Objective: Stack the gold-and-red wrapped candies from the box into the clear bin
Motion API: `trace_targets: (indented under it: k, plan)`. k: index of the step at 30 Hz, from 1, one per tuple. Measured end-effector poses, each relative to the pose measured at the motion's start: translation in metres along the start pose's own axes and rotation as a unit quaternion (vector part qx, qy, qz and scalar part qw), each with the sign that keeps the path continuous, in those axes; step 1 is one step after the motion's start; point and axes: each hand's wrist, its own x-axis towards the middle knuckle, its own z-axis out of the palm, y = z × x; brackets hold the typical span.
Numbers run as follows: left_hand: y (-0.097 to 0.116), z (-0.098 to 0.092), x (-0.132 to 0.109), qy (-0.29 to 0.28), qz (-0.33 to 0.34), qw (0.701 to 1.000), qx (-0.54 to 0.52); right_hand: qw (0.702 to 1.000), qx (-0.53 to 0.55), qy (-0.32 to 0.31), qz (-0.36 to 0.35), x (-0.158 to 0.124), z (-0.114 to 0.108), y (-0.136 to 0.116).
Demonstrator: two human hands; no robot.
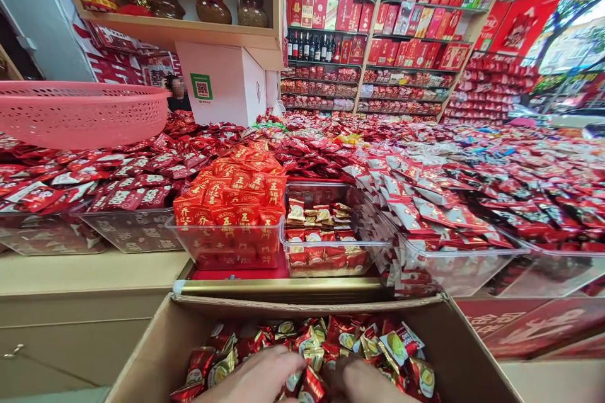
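A cardboard box (142, 352) stands open right before me, with many red-and-gold wrapped candies (399, 346) inside; some wrappers carry a yellow fruit picture. Both hands reach down among them. My left hand (262, 378) is bent inward, its fingers curled around wrapped candies near the middle. Facing it, my right hand (366, 383) is also curled over candies, its fingertips sunk between the wrappers. A few candies lie in the gap between the hands. Just beyond the box, a clear plastic bin (335, 244) is partly filled with similar red and gold packets.
Left of that bin, another bin (222, 245) is heaped with orange-red packets. More bins of red and white packets (439, 201) spread to the right. A pink basket (85, 113) sits at the left. Shelves (373, 31) of bottles and boxes line the back; a person (178, 93) is behind the counter.
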Motion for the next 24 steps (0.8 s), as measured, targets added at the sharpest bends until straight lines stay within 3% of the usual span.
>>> trace_targets:
  k: [2, 4, 8, 11, 14, 17, 21, 24]
  plan:
    - [0.008, -0.006, -0.001, 0.033, -0.048, 0.994, -0.092, 0.999, 0.035, 0.038, -0.013, -0.006, -0.023, -0.019]
    - [0.016, -0.008, 0.0, 0.031, -0.058, 0.968, -0.24, 0.982, 0.168, 0.09, -0.017, -0.012, -0.042, -0.037]
    - [0.03, -0.004, 0.005, -0.017, 0.005, 0.854, -0.52, 0.868, 0.485, 0.109, -0.004, -0.018, -0.06, -0.064]
    - [0.038, -0.001, 0.006, 0.005, 0.015, 0.816, -0.577, 0.821, 0.563, 0.095, 0.018, -0.018, -0.062, -0.071]
    - [0.04, 0.001, 0.007, 0.012, -0.007, 0.822, -0.569, 0.8, 0.592, 0.079, 0.054, -0.016, -0.062, -0.072]
    - [0.037, 0.0, 0.005, 0.003, -0.015, 0.84, -0.542, 0.798, 0.595, 0.078, 0.054, -0.014, -0.061, -0.071]
    - [0.036, -0.008, -0.001, 0.009, 0.002, 0.902, -0.431, 0.828, 0.556, 0.067, 0.012, -0.013, -0.062, -0.069]
    - [0.037, -0.018, -0.006, 0.056, -0.008, 0.949, -0.309, 0.865, 0.498, 0.058, -0.002, -0.016, -0.067, -0.067]
